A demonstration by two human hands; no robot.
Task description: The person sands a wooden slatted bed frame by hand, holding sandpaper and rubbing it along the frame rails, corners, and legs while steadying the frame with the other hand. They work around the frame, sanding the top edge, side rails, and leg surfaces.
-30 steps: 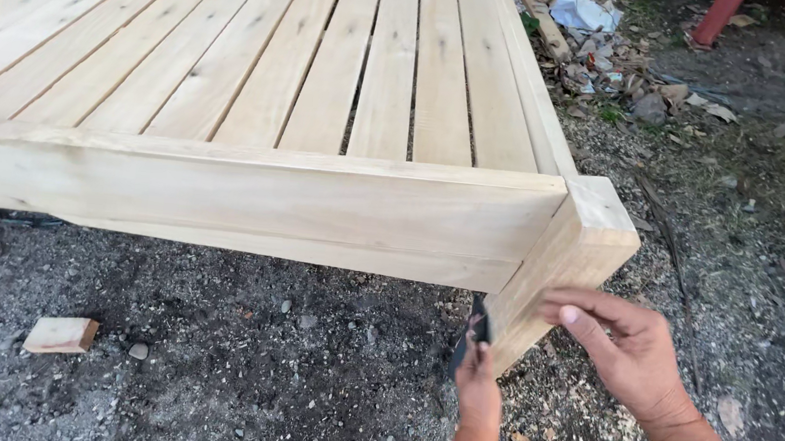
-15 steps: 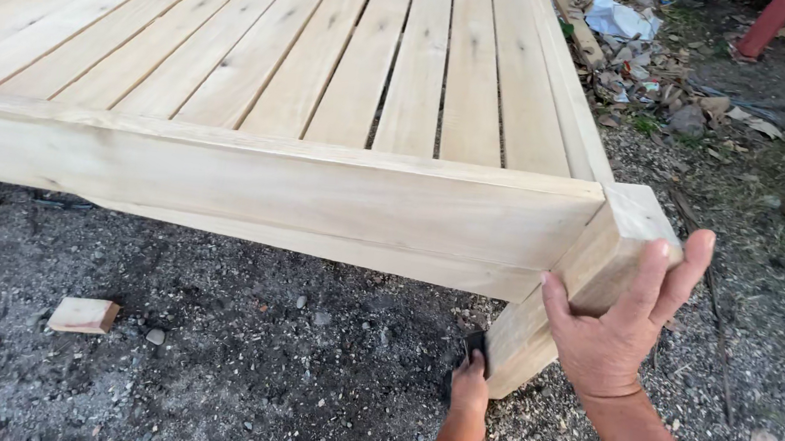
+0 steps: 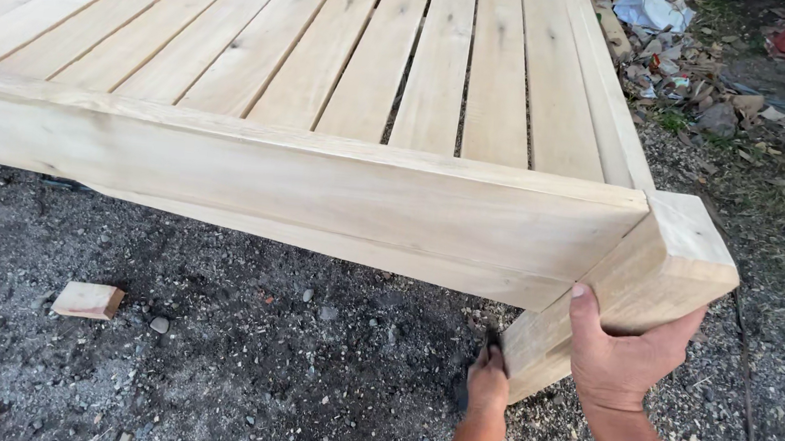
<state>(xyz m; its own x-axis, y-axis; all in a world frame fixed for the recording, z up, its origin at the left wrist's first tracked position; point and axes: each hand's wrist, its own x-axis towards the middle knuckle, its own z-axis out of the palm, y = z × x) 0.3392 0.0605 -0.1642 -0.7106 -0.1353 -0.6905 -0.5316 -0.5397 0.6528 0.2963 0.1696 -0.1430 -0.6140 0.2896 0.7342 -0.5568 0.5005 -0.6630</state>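
Now the right hand (image 3: 624, 358) wraps around the lower part of a thick wooden corner post (image 3: 641, 283), with the thumb up on its front face and the fingers curled round the far side. The left hand (image 3: 488, 383) is down low beside the bottom of the same post, closed on something small and dark (image 3: 493, 340); I cannot tell what it is, because most of it hides behind the hand and the wood. The post stands at the near right corner of a big frame of pale new wood (image 3: 300, 183). It tilts a little and touches the end of the long front board. The frame looks almost built: the front board is on, the side board is on, and many flat slats (image 3: 427, 61) lie side by side across the top with thin gaps between them. The work seems to be on this last corner, down near the ground, so I judge that only a small part is left. Under the frame is dark, gritty ground (image 3: 253, 370) with small stones. A little cut-off wood block (image 3: 87, 300) lies well apart to the left. Far off at the top right there is a heap of rubbish and scraps (image 3: 677, 56). No box, bucket or other holder shows anywhere.
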